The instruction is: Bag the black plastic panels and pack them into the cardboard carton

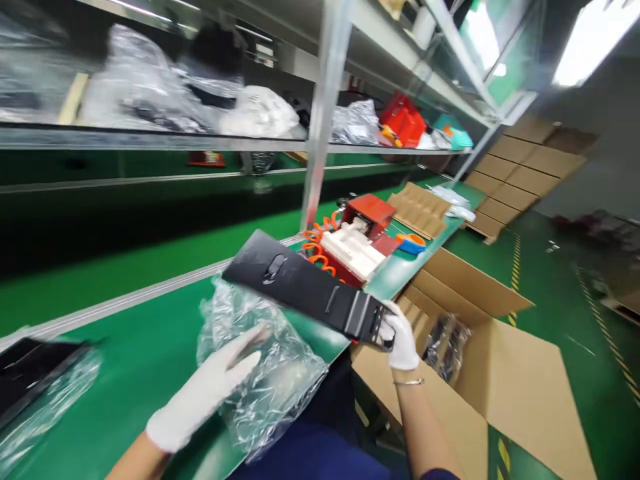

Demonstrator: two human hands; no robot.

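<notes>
My right hand, in a white glove, is closed round the narrow near end of a long black flat plastic part. The part is held up at a slant above the bench, its wide end toward the left; it has an oval slot and cross ridges. My left hand, also gloved, lies over a crumpled clear plastic bag with fingers stretched out and thumb apart. Whether its fingertips touch the bag is blurred. The bag hangs partly over the bench's front edge.
An open cardboard box with wrapped black items stands at right. Behind the part, a red and white fixture with an orange coiled hose sits on the green bench. Another black part in plastic lies left. A metal post supports the shelf above.
</notes>
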